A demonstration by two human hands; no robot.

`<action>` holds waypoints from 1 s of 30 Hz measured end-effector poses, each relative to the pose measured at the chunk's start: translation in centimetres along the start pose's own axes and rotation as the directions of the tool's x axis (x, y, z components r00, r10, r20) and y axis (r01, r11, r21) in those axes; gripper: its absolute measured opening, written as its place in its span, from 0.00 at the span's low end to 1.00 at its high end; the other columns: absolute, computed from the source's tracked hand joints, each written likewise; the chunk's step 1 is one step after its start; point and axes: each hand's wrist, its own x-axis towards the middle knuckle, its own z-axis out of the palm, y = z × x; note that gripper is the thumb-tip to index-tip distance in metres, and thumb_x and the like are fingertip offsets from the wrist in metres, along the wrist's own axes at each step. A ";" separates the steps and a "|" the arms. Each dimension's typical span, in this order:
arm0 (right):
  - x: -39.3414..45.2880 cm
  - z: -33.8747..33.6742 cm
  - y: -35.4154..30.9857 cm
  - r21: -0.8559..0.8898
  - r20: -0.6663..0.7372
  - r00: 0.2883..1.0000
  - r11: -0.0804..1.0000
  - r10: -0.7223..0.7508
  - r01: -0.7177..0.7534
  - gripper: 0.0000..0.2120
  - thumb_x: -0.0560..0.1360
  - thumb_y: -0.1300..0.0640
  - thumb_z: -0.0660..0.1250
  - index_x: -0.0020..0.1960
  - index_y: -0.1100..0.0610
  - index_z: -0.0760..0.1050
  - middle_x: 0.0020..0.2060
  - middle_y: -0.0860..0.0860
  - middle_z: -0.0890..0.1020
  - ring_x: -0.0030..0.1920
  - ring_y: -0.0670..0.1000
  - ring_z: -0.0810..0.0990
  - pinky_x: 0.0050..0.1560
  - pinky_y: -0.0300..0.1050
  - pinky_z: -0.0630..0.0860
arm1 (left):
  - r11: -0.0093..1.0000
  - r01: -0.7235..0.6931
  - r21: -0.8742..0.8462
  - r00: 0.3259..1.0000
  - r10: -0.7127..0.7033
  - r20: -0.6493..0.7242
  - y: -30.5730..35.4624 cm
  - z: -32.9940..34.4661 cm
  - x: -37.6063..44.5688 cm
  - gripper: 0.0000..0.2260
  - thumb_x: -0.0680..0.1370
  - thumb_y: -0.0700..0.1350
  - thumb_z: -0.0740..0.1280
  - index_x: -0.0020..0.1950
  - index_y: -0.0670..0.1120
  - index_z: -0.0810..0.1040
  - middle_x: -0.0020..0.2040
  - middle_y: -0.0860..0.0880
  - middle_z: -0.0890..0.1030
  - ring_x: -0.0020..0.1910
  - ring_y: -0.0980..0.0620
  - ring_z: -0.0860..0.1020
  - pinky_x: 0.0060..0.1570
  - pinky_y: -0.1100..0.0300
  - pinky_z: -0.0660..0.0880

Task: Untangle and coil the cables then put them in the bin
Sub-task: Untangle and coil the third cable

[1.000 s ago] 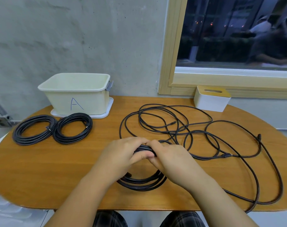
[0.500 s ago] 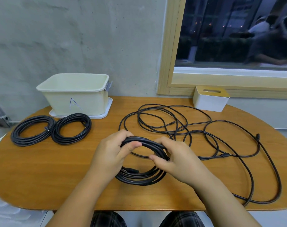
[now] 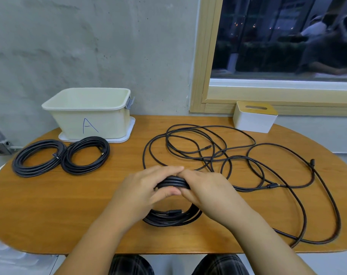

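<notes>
At the frame's lower centre, the left hand [image 3: 147, 187] and right hand [image 3: 206, 192] are both grasping a half-wound black cable coil [image 3: 171, 216], while the cream bin [image 3: 91, 112] is sitting upper left.

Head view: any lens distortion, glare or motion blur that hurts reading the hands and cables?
Head view: wide-angle bending curves the table edge and window frame; lighting is even, with soft shadows; left hand and right hand are slightly soft, though the coil they grip reads clearly; the window glass shows dim reflections.
</notes>
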 end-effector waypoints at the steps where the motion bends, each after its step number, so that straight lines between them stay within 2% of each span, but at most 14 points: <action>1: 0.1 0.4 -0.1 0.003 -0.026 0.999 1.000 -0.019 0.019 0.17 0.75 0.46 0.55 0.50 0.55 0.77 0.34 0.47 0.81 0.29 0.48 0.79 0.24 0.43 0.75 | 0.999 -0.023 0.038 1.000 0.023 0.016 0.3 0.2 0.1 0.25 0.70 0.74 0.51 0.67 0.73 0.57 0.56 0.66 0.77 0.54 0.62 0.75 0.49 0.64 0.74; 4: 0.1 0.9 -0.1 0.068 -0.101 0.994 0.997 -0.035 0.042 0.16 0.73 0.46 0.56 0.50 0.55 0.77 0.35 0.47 0.81 0.28 0.48 0.79 0.21 0.43 0.74 | 0.995 -0.083 0.053 0.997 0.083 -0.002 0.6 0.7 0.3 0.24 0.72 0.73 0.49 0.68 0.76 0.52 0.57 0.63 0.76 0.51 0.61 0.75 0.46 0.63 0.72; 6: -0.2 0.7 0.1 0.181 -0.140 0.989 0.982 -0.037 0.063 0.17 0.75 0.45 0.57 0.58 0.52 0.72 0.48 0.48 0.79 0.37 0.48 0.80 0.31 0.42 0.78 | 0.996 -0.083 -0.030 0.995 0.081 -0.066 0.4 0.8 0.2 0.20 0.74 0.69 0.53 0.66 0.77 0.55 0.54 0.59 0.77 0.49 0.58 0.76 0.47 0.58 0.74; 9: -0.9 0.8 0.5 0.279 -0.245 0.969 0.958 0.009 0.062 0.23 0.75 0.39 0.58 0.64 0.50 0.64 0.65 0.47 0.64 0.56 0.47 0.75 0.52 0.44 0.78 | 0.987 -0.065 -0.148 0.986 0.041 -0.161 0.2 0.6 0.2 0.16 0.75 0.66 0.56 0.63 0.76 0.65 0.45 0.51 0.80 0.44 0.52 0.78 0.44 0.50 0.74; 12: -1.3 1.1 1.3 0.315 -0.348 0.931 0.949 0.105 0.011 0.25 0.75 0.37 0.57 0.65 0.51 0.63 0.67 0.46 0.60 0.66 0.36 0.62 0.65 0.36 0.66 | 0.982 -0.054 -0.182 0.975 0.012 -0.221 0.0 -0.3 0.3 0.14 0.76 0.63 0.58 0.61 0.71 0.71 0.46 0.54 0.80 0.45 0.53 0.78 0.45 0.57 0.73; 15: -1.2 0.0 1.5 0.499 -0.134 0.950 0.848 0.281 -0.180 0.13 0.76 0.42 0.58 0.58 0.45 0.65 0.52 0.37 0.70 0.54 0.35 0.71 0.56 0.35 0.71 | 0.980 -0.032 -0.198 0.965 -0.021 -0.261 -0.1 -1.3 0.4 0.13 0.76 0.58 0.59 0.59 0.71 0.74 0.50 0.58 0.80 0.49 0.58 0.78 0.49 0.63 0.73; 16: -1.1 -0.1 1.4 0.531 -0.038 0.957 0.817 0.288 -0.225 0.09 0.78 0.46 0.58 0.56 0.44 0.64 0.47 0.37 0.73 0.48 0.37 0.74 0.51 0.35 0.73 | 0.979 -0.034 -0.199 0.964 -0.020 -0.264 0.0 -1.6 0.5 0.13 0.76 0.57 0.59 0.59 0.71 0.73 0.50 0.58 0.81 0.50 0.58 0.79 0.50 0.63 0.73; 18: -0.8 -0.1 1.2 0.572 -0.008 0.963 0.791 0.270 -0.217 0.05 0.80 0.50 0.56 0.55 0.43 0.66 0.44 0.40 0.76 0.46 0.39 0.77 0.47 0.34 0.73 | 0.981 -0.036 -0.188 0.970 -0.011 -0.245 0.4 -2.2 0.7 0.14 0.76 0.58 0.59 0.60 0.71 0.72 0.50 0.58 0.81 0.49 0.57 0.79 0.49 0.61 0.74; 20: -0.4 -0.6 1.1 0.649 -0.045 0.962 0.739 0.270 -0.177 0.08 0.80 0.48 0.52 0.57 0.41 0.67 0.50 0.39 0.76 0.52 0.37 0.75 0.52 0.31 0.71 | 0.985 -0.059 -0.160 0.979 0.025 -0.202 0.9 -2.6 1.0 0.15 0.77 0.58 0.59 0.62 0.70 0.71 0.48 0.61 0.80 0.47 0.60 0.78 0.46 0.66 0.73; 23: 0.3 -1.2 1.5 0.719 0.071 0.971 0.662 0.229 -0.209 0.13 0.80 0.47 0.51 0.62 0.39 0.67 0.61 0.38 0.73 0.60 0.32 0.70 0.58 0.26 0.66 | 0.987 -0.100 -0.122 0.987 0.083 -0.139 1.8 -3.5 1.3 0.17 0.76 0.65 0.57 0.65 0.73 0.65 0.53 0.73 0.76 0.54 0.69 0.75 0.50 0.75 0.68; 25: 0.5 -1.2 1.7 0.716 0.138 0.972 0.659 0.189 -0.230 0.16 0.81 0.49 0.53 0.69 0.41 0.63 0.67 0.38 0.70 0.65 0.33 0.67 0.64 0.31 0.65 | 0.993 -0.111 -0.034 0.990 0.107 -0.089 2.3 -3.9 1.4 0.20 0.73 0.71 0.53 0.65 0.79 0.56 0.60 0.73 0.72 0.57 0.67 0.74 0.54 0.69 0.71; 27: 1.0 -1.6 1.5 0.767 0.088 0.975 0.610 0.206 -0.198 0.22 0.81 0.53 0.56 0.72 0.41 0.56 0.71 0.39 0.65 0.68 0.35 0.64 0.67 0.35 0.65 | 0.991 -0.107 0.082 0.994 0.110 -0.028 2.4 -4.1 1.4 0.23 0.70 0.75 0.49 0.64 0.81 0.48 0.60 0.63 0.78 0.55 0.59 0.77 0.54 0.59 0.73; 28: 1.3 -2.0 1.4 0.779 0.047 0.976 0.603 0.213 -0.169 0.25 0.81 0.55 0.58 0.72 0.38 0.53 0.72 0.39 0.62 0.69 0.35 0.62 0.68 0.34 0.64 | 0.986 -0.118 0.115 0.993 0.119 -0.002 2.4 -4.3 1.3 0.24 0.69 0.76 0.48 0.64 0.81 0.47 0.60 0.63 0.78 0.56 0.57 0.77 0.55 0.59 0.73; 30: 2.1 -2.8 1.5 0.672 -0.049 0.987 0.736 0.153 -0.080 0.31 0.80 0.58 0.60 0.71 0.34 0.49 0.74 0.38 0.55 0.72 0.35 0.54 0.69 0.31 0.56 | 0.971 -0.194 0.141 0.981 0.190 0.040 2.6 -4.6 1.2 0.23 0.73 0.73 0.49 0.68 0.75 0.52 0.62 0.69 0.71 0.61 0.62 0.73 0.56 0.68 0.70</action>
